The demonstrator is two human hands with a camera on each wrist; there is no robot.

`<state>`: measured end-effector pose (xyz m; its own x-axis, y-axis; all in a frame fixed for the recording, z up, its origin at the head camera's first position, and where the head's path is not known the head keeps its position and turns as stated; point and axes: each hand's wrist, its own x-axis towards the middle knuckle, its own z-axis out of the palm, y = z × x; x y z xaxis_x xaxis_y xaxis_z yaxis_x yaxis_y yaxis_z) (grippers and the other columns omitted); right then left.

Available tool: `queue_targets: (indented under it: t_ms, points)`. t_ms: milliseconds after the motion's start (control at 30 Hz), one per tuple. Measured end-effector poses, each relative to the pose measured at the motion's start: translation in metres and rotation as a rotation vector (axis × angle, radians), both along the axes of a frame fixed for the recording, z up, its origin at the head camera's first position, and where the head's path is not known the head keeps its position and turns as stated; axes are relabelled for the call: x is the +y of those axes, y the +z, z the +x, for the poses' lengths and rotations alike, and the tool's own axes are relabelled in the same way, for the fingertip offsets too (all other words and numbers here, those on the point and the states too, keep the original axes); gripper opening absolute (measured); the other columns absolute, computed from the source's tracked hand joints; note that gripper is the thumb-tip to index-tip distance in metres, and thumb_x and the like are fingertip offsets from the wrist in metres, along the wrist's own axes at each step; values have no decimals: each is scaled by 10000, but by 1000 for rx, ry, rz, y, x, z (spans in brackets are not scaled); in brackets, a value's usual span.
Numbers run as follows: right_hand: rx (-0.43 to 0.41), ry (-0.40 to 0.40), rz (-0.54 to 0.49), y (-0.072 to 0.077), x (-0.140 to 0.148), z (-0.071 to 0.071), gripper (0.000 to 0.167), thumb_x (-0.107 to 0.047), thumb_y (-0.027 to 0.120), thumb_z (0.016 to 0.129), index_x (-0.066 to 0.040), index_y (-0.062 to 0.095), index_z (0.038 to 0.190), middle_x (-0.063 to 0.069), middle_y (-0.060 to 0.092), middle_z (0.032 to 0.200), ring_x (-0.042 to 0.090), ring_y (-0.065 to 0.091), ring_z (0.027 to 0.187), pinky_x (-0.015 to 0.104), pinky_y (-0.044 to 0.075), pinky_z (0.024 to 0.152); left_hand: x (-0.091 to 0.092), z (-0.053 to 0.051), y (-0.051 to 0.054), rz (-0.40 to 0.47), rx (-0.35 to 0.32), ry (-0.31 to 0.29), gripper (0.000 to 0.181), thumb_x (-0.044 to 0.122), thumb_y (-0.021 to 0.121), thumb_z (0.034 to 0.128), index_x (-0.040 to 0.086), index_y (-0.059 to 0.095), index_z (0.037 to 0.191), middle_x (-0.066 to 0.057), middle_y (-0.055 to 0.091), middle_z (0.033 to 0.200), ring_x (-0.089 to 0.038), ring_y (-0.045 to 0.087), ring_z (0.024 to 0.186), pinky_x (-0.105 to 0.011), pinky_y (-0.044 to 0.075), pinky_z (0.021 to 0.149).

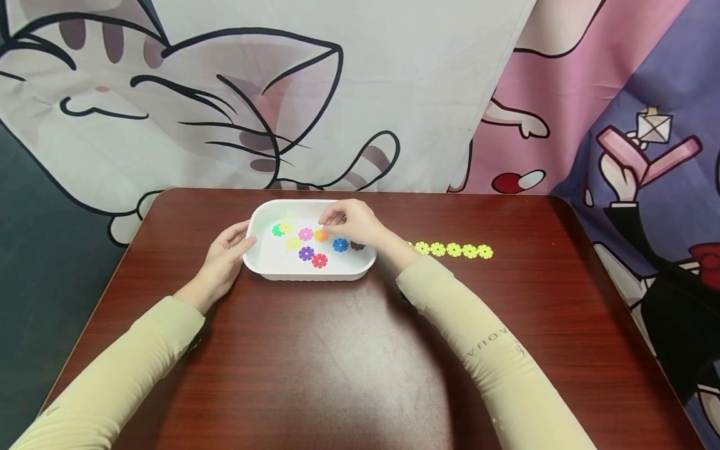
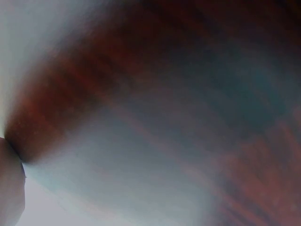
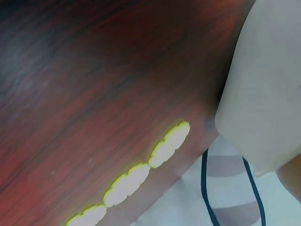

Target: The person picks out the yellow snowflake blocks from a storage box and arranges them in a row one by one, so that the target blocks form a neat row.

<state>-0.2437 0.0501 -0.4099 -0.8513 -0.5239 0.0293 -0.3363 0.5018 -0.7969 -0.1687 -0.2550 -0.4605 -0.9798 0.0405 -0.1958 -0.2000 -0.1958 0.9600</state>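
A person's left hand (image 1: 221, 257) pinches the left rim of a white tray (image 1: 270, 264) on a brown desk (image 1: 270, 356); inside it, the right hand (image 1: 360, 222) has its grip's fingertips close together at a yellow-orange flower piece (image 1: 319, 235) (whether they pinch it, I cannot tell). The flat pieces look light, stiff and perhaps slippery, best taken by their notched edges, like the yellow row (image 1: 454, 250) beyond the tray's right end. Dark letters (image 1: 485, 345) mark the right sleeve (image 1: 495, 381), not clearly readable.
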Motion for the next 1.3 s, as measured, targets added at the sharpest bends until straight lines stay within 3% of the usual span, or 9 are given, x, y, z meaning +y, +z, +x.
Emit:
queue_targets:
  t_ms: [233,400,600,833,1300]
  points:
    - [-64,52,16,-3,-17,1,141,-68,812,932,-24,782,1063,101,771,980,181,683,898,200,539,824,1,0,-1,-10,-15,-1,293,101,631,1068,248,584,1317,150,584,1284,40,595,1186,-95,518,974]
    - [-38,93,25,-5,-29,1,115,-76,813,937,-19,789,1034,111,775,956,166,677,873,176,526,796,2,-1,-1,-6,-15,-5,309,98,628,1069,219,571,1347,139,577,1298,42,594,1190,-96,516,980]
    - [-21,132,43,-9,-43,-1,112,-58,794,948,-7,780,1046,135,783,978,187,706,901,155,537,822,2,-1,-2,5,12,-8,277,82,639,1063,259,597,1271,153,607,1269,51,623,1156,-96,527,964]
    - [7,152,60,-18,-54,-4,129,-35,794,939,-1,769,1061,139,787,1038,214,732,963,161,562,879,2,0,0,-3,15,-10,280,97,645,1062,246,593,1294,151,607,1267,42,617,1158,-95,528,960]
    - [41,178,100,-25,-67,-5,162,-31,797,937,-22,780,1097,116,775,1035,172,697,943,141,541,841,1,0,2,-8,9,-3,295,96,641,1064,227,582,1321,148,601,1275,32,606,1175,-91,526,960]
